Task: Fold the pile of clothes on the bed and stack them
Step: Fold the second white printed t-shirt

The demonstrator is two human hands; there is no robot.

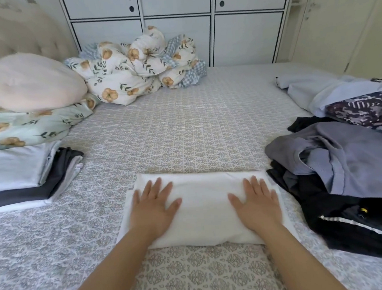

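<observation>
A white garment (203, 203), folded into a flat rectangle, lies on the patterned bedsheet (184, 131) right in front of me. My left hand (155, 207) rests flat on its left half with the fingers spread. My right hand (257, 202) presses flat on its right half, fingers apart too. Neither hand grips anything. At the left edge sits a stack of folded clothes (21, 174) in pale blue, dark grey and white. On the right lies the unfolded pile (346, 155): a grey-blue shirt on top of black items, with a dark patterned piece and a pale blue one behind.
A round pink cushion (32, 81) and a floral pillow (28, 128) lie at the far left by the tufted headboard. A bundled floral duvet (138, 66) sits at the far side against white cabinets (175, 20).
</observation>
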